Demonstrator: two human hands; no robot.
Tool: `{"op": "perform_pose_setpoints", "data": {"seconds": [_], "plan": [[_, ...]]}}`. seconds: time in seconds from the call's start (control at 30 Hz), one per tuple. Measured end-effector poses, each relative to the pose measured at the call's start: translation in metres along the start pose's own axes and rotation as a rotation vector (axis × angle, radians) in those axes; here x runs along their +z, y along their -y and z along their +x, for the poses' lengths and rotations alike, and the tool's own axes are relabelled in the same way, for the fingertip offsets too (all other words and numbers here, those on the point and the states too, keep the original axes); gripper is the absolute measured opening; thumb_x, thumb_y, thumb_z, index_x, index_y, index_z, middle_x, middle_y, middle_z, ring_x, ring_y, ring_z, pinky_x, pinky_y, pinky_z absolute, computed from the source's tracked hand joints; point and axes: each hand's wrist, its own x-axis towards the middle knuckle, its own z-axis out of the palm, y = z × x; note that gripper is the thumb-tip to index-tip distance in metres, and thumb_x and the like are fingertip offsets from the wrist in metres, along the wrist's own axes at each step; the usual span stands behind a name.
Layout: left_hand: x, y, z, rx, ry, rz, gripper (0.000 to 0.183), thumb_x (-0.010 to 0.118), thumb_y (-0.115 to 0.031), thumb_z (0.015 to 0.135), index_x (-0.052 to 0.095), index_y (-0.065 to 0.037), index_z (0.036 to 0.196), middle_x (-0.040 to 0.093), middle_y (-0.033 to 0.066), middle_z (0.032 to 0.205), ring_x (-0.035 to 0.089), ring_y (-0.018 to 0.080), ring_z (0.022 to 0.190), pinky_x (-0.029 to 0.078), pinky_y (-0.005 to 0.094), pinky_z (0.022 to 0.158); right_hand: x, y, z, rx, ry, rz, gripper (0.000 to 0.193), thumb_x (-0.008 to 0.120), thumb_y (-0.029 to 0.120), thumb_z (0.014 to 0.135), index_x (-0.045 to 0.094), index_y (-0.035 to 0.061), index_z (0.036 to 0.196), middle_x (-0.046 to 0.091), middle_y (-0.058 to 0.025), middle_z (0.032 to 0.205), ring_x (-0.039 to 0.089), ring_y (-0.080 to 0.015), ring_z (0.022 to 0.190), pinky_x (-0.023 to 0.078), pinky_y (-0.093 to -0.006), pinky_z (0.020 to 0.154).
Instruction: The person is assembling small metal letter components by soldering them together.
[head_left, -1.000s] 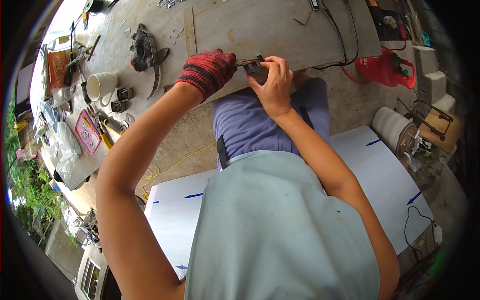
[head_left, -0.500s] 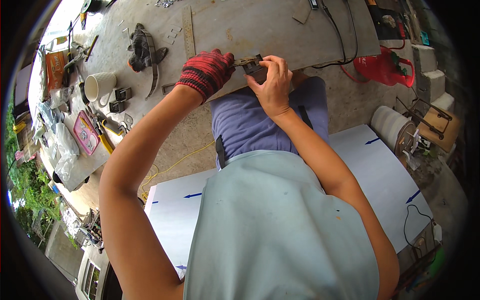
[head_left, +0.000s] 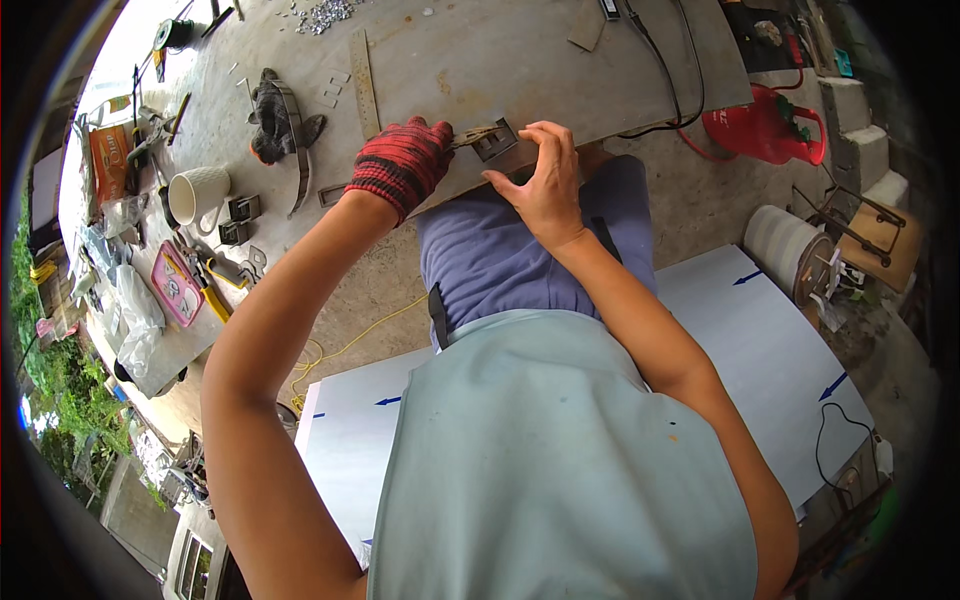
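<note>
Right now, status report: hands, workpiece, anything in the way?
Left hand, gloved, clutching pliers-like tool. Right hand bare, open beside dark metal piece. Piece near edge of table. Nothing else visible between hands.

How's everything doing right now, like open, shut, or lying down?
left hand: gloved, closed on a tool
right hand: bare, open, thumb and fingers apart
dark metal piece: at the tool's tip
dark glove: unworn, lying on the table
flat metal ruler: lying down
white mug: uncovered
</note>
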Motion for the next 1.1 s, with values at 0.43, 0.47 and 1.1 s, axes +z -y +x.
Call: {"op": "perform_pose_setpoints", "data": {"seconds": [0.43, 0.47, 1.1], "plan": [[0.004, -0.004, 0.0, -0.046, 0.041, -0.055, 0.029, 0.059, -0.034, 0.101, 0.063, -0.012, 0.119, 0.067, 0.019, 0.115, 0.068, 0.0397, 0.105, 0.058, 0.053, 0.084, 0.009, 0.006, 0.003, -0.063, 0.032, -0.143, 0.058, 0.089, 0.022, 0.07, 0.059, 0.0079, 0.118, 0.054, -0.0071, 0.124, 0.053, -0.0273, 0.114, 0.037, -0.0441, 0.101], [0.006, -0.004, 0.001, -0.052, 0.046, -0.062, 0.029, 0.059, -0.034, 0.101, 0.063, -0.012, 0.119, 0.067, 0.0191, 0.115, 0.068, 0.0399, 0.105, 0.058, 0.0529, 0.084, 0.009, 0.007, 0.003, -0.059, 0.027, -0.148, 0.057, 0.088, 0.021, 0.07, 0.059, 0.0075, 0.118, 0.054, -0.0071, 0.124, 0.053, -0.0274, 0.115, 0.037, -0.0439, 0.102], [0.004, -0.005, -0.001, -0.033, 0.039, -0.08, 0.029, 0.06, -0.032, 0.1, 0.063, -0.011, 0.119, 0.067, 0.0207, 0.114, 0.067, 0.041, 0.105, 0.057, 0.052, 0.087, -0.003, -0.002, 0.004, -0.022, 0.073, -0.016, 0.054, 0.086, 0.02, 0.075, 0.058, 0.0065, 0.119, 0.054, -0.0094, 0.127, 0.054, -0.0288, 0.12, 0.04, -0.0433, 0.1]]}}
